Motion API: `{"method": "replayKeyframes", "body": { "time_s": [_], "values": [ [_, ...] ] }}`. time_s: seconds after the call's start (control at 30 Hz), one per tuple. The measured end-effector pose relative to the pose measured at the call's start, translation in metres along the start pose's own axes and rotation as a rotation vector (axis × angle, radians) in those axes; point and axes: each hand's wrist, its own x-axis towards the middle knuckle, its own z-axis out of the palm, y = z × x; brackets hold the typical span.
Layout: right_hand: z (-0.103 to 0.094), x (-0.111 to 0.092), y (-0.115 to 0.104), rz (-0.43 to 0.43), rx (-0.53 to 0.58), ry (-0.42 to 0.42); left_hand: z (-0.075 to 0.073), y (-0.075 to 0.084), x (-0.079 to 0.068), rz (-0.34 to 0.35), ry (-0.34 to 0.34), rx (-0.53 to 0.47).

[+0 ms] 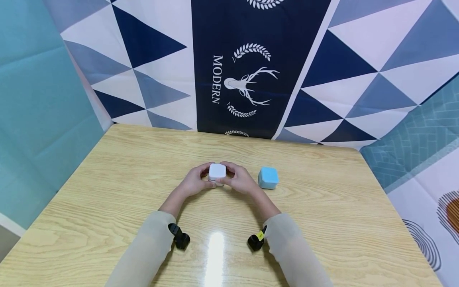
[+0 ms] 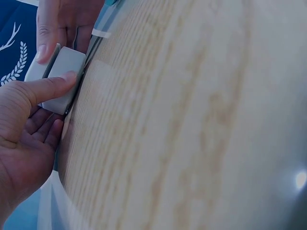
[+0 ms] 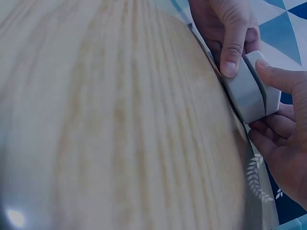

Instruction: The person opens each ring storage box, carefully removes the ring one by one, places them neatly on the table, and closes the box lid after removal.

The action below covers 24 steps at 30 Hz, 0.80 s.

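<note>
At the centre of the head view, both hands hold a small white box [image 1: 217,172] just above the worktop [image 1: 322,223]. The box is a smooth, matte cube with rounded corners and edges. In the wrist views a dark seam runs round it, splitting it into two shells, a thin gap showing between them. The left hand [image 1: 196,181] comes in from the left, thumb laid along the near face and fingers [image 2: 48,28] curled round the far side; the right hand [image 1: 239,181] mirrors it from the right, thumb pressed on the box's edge and fingers [image 3: 268,139] wrapped beneath. Both sets of fingers are clamped on the box.

Just right of the right hand sits a blue box [image 1: 268,177] of the same rounded-cube shape, resting on the worktop, near the hand but apart from it.

The worktop is pale wood-grain laminate, glossy, with a bright patch of reflected light in the lower middle of the head view. Both forearms wear soft beige sleeves [image 1: 147,247], each with a black strap at the wrist.

Behind the worktop hangs a cloth [image 1: 251,59] printed with navy, grey-blue and white triangles, with a navy centre band bearing a white stag head, laurel sprigs and the word MODERN. A plain teal sheet [image 1: 36,111] fills the left of the frame; teal tile-pattern fabric shows at right.
</note>
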Motion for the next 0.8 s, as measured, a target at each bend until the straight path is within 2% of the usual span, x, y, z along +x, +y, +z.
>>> {"method": "replayKeyframes", "body": {
  "time_s": [0.4,0.63,0.8],
  "values": [
    [0.000,0.003,0.002,-0.002,0.154,-0.043,0.000,0.000,-0.001,-0.001,0.000,0.004],
    [-0.006,-0.011,-0.024,-0.006,0.131,-0.040,0.000,0.000,-0.001,-0.002,-0.001,-0.005],
    [-0.007,-0.013,-0.027,0.000,0.135,-0.035,0.000,0.001,0.000,-0.001,0.004,0.000]
  ]
}}
